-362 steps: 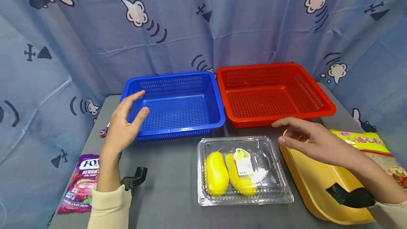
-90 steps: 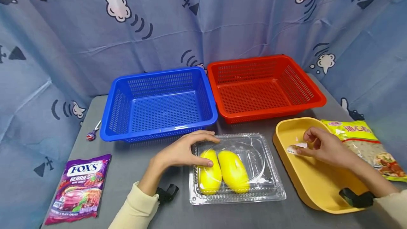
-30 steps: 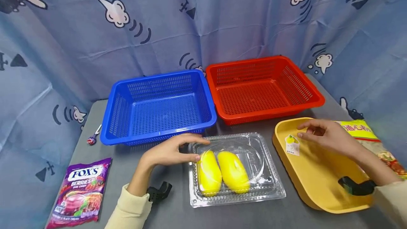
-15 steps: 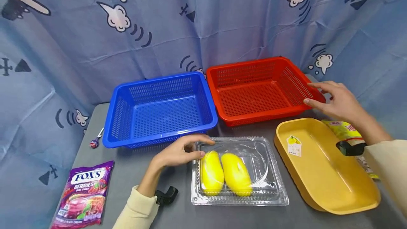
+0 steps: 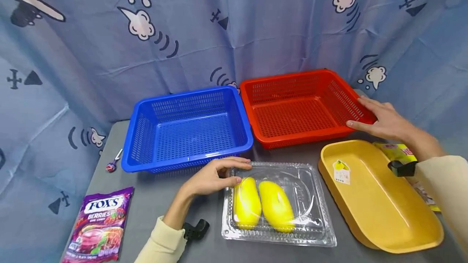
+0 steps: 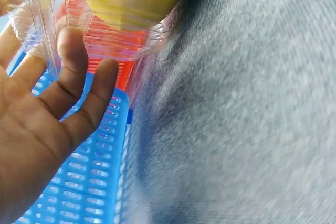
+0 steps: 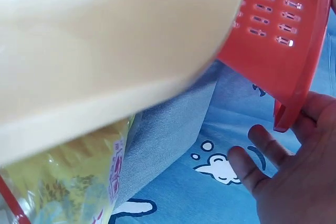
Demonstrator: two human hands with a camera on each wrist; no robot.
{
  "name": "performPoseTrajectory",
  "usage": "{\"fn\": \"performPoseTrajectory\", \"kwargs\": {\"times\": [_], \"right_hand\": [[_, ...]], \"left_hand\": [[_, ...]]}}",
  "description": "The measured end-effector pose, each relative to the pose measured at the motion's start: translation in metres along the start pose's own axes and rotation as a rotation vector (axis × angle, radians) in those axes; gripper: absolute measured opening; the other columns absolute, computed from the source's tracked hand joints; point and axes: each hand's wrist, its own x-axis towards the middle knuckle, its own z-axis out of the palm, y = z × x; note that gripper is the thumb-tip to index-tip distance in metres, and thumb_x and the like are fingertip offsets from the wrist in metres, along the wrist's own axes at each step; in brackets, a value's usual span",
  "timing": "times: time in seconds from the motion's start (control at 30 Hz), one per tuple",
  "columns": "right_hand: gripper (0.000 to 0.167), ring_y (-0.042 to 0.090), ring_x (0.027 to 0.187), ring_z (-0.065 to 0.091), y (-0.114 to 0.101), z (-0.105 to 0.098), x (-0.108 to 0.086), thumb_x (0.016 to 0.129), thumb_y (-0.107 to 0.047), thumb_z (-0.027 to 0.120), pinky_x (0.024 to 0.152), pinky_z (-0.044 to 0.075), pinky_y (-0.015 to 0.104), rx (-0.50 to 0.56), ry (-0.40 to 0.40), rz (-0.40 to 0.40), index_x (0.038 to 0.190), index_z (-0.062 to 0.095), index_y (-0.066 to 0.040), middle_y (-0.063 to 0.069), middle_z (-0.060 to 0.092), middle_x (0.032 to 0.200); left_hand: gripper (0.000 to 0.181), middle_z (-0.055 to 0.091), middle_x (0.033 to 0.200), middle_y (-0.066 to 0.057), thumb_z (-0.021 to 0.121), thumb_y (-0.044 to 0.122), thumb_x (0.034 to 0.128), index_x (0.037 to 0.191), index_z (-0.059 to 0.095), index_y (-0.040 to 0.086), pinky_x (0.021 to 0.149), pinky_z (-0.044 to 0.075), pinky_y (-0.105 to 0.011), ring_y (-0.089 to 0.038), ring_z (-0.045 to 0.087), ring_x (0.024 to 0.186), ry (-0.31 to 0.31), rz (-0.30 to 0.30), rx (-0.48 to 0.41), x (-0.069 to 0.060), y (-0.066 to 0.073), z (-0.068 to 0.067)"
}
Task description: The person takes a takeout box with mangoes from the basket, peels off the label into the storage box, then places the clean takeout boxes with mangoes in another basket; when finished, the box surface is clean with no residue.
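A clear plastic clamshell box with two yellow mangoes lies on the table, lid down. At its back left corner my left hand holds it, thumb over the lid. The left wrist view shows the fingers of that hand bent against the ribbed plastic. My right hand grips the right corner of the red basket, thumb on the near side. In the right wrist view its rim lies within that hand. A mango sticker label stands inside the yellow bin.
Beside the red basket sits a blue basket. A purple candy bag and a lollipop lie at the left. A yellow food packet is partly hidden behind the yellow bin and right arm. A patterned curtain hangs behind.
The sticker label has gone from the box lid into the yellow bin, released by my right hand. That hand has since moved up to the red basket's corner. My left hand stays at the box.
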Motion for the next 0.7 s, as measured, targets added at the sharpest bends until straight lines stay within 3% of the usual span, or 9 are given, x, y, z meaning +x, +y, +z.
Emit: {"fn": "performPoseTrajectory", "kwargs": {"times": [0.23, 0.43, 0.53, 0.7], "right_hand": [[0.109, 0.058, 0.138, 0.014, -0.001, 0.002, 0.0, 0.092, -0.057, 0.063, 0.101, 0.031, 0.081, 0.027, -0.019, 0.0, 0.163, -0.005, -0.011, 0.028, -0.001, 0.169], [0.108, 0.06, 0.146, 0.014, 0.001, 0.003, -0.001, 0.093, -0.053, 0.064, 0.106, 0.024, 0.081, 0.059, -0.031, -0.017, 0.163, -0.005, -0.009, 0.021, -0.01, 0.17], [0.107, 0.06, 0.146, 0.014, 0.002, 0.004, 0.0, 0.093, -0.053, 0.064, 0.106, 0.024, 0.082, 0.067, -0.026, -0.025, 0.163, -0.004, -0.009, 0.021, -0.01, 0.17], [0.107, 0.059, 0.146, 0.015, 0.005, 0.005, 0.002, 0.093, -0.053, 0.065, 0.106, 0.023, 0.083, 0.095, -0.017, -0.029, 0.164, -0.004, -0.011, 0.018, -0.01, 0.171]], "left_hand": [[0.038, 0.064, 0.141, 0.002, 0.076, 0.017, 0.09, 0.128, 0.072, 0.015, 0.061, 0.042, -0.02, -0.008, 0.051, 0.07, -0.036, -0.03, -0.073, 0.001, 0.005, 0.001], [0.037, 0.066, 0.139, 0.003, 0.075, 0.016, 0.0887, 0.125, 0.073, 0.012, 0.061, 0.042, -0.019, -0.01, 0.05, 0.067, -0.082, -0.089, -0.096, -0.003, 0.022, -0.006], [0.035, 0.065, 0.139, 0.001, 0.075, 0.015, 0.089, 0.124, 0.074, 0.012, 0.061, 0.042, -0.02, -0.011, 0.049, 0.066, -0.086, -0.075, -0.115, -0.006, 0.03, -0.011], [0.034, 0.064, 0.141, -0.003, 0.074, 0.012, 0.0895, 0.123, 0.074, 0.009, 0.069, 0.045, -0.024, -0.017, 0.061, 0.1, -0.057, 0.006, -0.155, -0.006, 0.046, -0.022]]}}
